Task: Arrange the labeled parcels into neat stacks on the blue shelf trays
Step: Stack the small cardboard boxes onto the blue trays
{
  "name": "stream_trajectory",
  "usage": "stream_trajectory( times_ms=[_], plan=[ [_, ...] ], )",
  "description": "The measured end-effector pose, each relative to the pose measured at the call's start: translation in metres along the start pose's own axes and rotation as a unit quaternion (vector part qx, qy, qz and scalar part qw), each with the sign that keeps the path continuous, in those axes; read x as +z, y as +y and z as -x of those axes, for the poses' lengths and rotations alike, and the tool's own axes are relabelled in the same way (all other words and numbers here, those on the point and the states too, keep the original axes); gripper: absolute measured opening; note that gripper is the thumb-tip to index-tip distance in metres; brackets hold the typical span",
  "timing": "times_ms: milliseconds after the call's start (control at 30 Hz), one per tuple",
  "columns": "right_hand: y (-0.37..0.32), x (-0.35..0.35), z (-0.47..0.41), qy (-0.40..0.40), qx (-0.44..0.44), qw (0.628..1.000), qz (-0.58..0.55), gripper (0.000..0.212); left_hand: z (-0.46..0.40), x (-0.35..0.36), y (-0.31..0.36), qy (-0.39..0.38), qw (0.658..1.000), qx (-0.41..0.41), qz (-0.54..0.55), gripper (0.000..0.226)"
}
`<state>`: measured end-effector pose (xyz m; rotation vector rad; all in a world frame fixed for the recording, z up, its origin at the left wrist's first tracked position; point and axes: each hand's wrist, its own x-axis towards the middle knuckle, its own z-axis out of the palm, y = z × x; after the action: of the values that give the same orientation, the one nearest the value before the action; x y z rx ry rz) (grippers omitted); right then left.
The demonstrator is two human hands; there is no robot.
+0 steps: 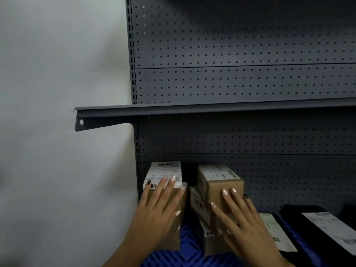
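Two stacks of labeled parcels stand on the blue shelf tray (189, 245). The left stack has a white-wrapped parcel (165, 171) on top of a brown box (183, 201). My left hand (157, 211) lies flat against this stack's front, fingers straight and reaching up onto the white parcel. The right stack is topped by a brown carton (219, 180) with a label, above a tilted box (198, 204) and a lower box (210, 243). My right hand (238, 220) presses flat against the front of that stack with straight fingers.
Black-wrapped parcels (325, 234) with white labels lie on the tray to the right, beside a flat parcel (275, 230). A grey shelf (192, 108) juts out above, backed by a perforated grey panel (250, 135). A white wall (57, 132) is on the left.
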<state>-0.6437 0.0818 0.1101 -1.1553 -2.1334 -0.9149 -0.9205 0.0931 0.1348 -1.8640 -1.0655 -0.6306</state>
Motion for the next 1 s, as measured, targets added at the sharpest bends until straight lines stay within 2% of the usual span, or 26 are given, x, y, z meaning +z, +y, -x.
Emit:
stream_trajectory(
  times_ms=[200,600,767,1000],
  plan=[
    [-0.002,-0.002,-0.002,-0.022,0.008,1.0,-0.013,0.066,-0.006,0.021,-0.004,-0.041,0.999,0.009,-0.031,0.064],
    [-0.001,-0.006,-0.012,-0.045,0.021,0.999,-0.02,0.063,-0.014,0.039,-0.023,-0.005,0.997,0.062,-0.055,0.064],
    [-0.004,-0.023,0.011,-0.032,0.016,0.997,-0.069,0.064,-0.001,0.011,-0.007,0.013,0.999,0.041,-0.011,0.064],
    [-0.003,-0.053,0.083,-0.08,-0.014,0.988,-0.128,0.055,0.046,-0.042,0.054,0.001,0.995,0.004,0.101,0.059]
  ],
)
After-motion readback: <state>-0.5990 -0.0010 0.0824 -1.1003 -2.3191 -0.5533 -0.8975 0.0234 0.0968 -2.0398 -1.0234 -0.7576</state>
